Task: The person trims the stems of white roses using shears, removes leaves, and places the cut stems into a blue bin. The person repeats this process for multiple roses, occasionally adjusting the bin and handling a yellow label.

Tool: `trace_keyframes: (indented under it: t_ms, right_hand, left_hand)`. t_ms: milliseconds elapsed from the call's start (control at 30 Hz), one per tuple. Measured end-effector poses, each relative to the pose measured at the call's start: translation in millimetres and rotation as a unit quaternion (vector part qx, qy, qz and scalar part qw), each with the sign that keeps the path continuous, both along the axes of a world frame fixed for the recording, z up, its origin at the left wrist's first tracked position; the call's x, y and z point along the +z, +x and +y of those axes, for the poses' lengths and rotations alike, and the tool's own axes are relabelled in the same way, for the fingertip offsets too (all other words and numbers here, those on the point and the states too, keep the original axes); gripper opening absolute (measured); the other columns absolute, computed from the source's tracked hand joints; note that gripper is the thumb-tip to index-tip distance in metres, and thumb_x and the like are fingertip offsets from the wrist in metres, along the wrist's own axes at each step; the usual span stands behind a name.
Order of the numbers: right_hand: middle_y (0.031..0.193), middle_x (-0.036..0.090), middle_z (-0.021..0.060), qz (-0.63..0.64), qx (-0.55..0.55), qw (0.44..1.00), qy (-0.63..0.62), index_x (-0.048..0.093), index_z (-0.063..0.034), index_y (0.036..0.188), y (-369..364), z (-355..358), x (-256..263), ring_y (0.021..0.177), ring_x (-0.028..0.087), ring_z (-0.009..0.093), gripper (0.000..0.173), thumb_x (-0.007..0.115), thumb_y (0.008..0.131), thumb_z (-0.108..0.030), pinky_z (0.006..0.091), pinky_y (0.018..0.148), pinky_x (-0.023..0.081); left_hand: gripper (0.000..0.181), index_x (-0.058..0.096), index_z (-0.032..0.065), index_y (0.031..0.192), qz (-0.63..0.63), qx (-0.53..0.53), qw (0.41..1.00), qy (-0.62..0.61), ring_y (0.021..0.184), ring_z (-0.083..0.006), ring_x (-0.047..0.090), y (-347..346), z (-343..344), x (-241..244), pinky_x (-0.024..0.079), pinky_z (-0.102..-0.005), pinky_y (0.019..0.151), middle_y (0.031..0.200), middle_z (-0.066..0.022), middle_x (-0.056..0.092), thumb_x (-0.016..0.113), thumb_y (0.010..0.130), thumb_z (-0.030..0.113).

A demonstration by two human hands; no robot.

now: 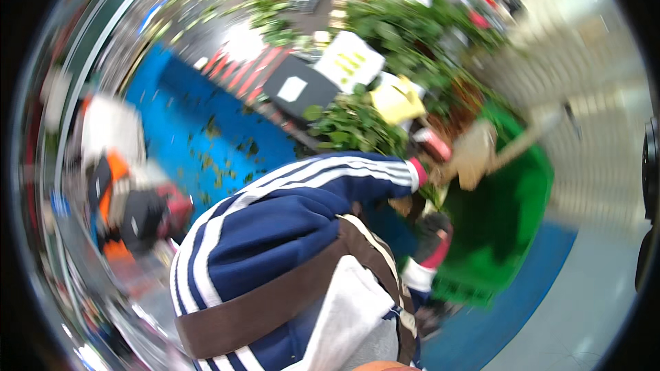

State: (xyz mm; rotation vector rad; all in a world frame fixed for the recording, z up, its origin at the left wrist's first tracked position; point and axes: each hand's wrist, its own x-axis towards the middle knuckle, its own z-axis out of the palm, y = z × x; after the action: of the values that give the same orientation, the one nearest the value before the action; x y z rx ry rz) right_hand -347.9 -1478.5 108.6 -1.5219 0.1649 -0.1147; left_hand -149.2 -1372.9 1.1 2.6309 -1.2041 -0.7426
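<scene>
Motion blur softens the whole view. My left hand (429,158) reaches out from a navy striped sleeve with a pink cuff. Close by it are a red-and-white object (434,144) and a blurred light-brown piece (470,154), perhaps paper or card; its grip is unclear. My right hand (435,234), in a dark glove with a pink cuff, is at the near side of a large green plastic bin (515,211). Pale green stems or leaves (433,198) lie between the hands. The right fingers are too blurred to read.
Leafy cut stems (407,26) cover the worktable, with a smaller leafy bunch (356,123) nearer me. A dark box (299,87), a white printed sheet (350,61) and a yellow object (397,100) stand among them. Fallen leaves dot the blue floor (227,139). Bags (139,216) are at left.
</scene>
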Motion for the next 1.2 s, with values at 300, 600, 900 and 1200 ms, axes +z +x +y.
trace_keyframes:
  t_ms: [300, 600, 900, 1200]
  right_hand:
    - [0.128, 0.056, 0.0188, -0.331, -0.216, 0.573, -0.718, 0.054, -0.0095, 0.130, 344.4, -95.4, 250.9, 0.117, 0.051, 0.037, 0.061, 0.065, 0.084, -0.048, 0.0516, 0.097, 0.039]
    - [0.095, 0.070, 0.0079, -0.217, -0.287, 0.555, -0.750, 0.068, -0.0191, 0.100, 351.7, -124.4, 224.8, 0.090, 0.064, 0.030, 0.041, 0.064, 0.079, -0.054, 0.0487, 0.084, 0.044]
    - [0.084, 0.059, 0.0148, -0.194, -0.011, 0.725, -0.661, 0.061, -0.0050, 0.095, 35.5, -41.5, 288.2, 0.076, 0.055, 0.037, 0.022, 0.063, 0.081, -0.021, 0.0440, 0.067, 0.043]
    - [0.091, 0.069, 0.0198, 0.410, 0.148, 0.712, -0.550, 0.073, -0.0065, 0.087, -184.6, 23.3, -228.4, 0.089, 0.066, 0.037, 0.062, 0.049, 0.084, -0.064, 0.0494, 0.084, 0.047]
  left_hand:
    - [0.024, 0.072, 0.0159, 0.100, 0.000, 0.077, 0.993, -0.087, 0.097, -0.0281, 0.068, 5.2, -32.1, 17.3, 0.055, -0.0451, 0.074, 0.103, -0.0084, 0.071, 0.054, 0.085, 0.022]
    - [0.023, 0.071, 0.0157, 0.100, -0.006, 0.062, 0.996, -0.070, 0.097, -0.0280, 0.068, -5.9, -34.0, 19.7, 0.055, -0.0444, 0.075, 0.102, -0.0085, 0.071, 0.056, 0.083, 0.020]
    - [0.024, 0.069, 0.0167, 0.107, -0.084, -0.008, 0.995, 0.056, 0.105, -0.0267, 0.066, -3.5, 12.5, -11.0, 0.054, -0.0431, 0.080, 0.110, -0.0070, 0.069, 0.052, 0.089, 0.019]
    - [0.031, 0.064, 0.0121, 0.107, -0.054, -0.026, 0.997, 0.050, 0.104, -0.0314, 0.064, 0.8, 3.6, 8.1, 0.053, -0.0413, 0.084, 0.110, -0.0143, 0.067, 0.066, 0.077, 0.017]
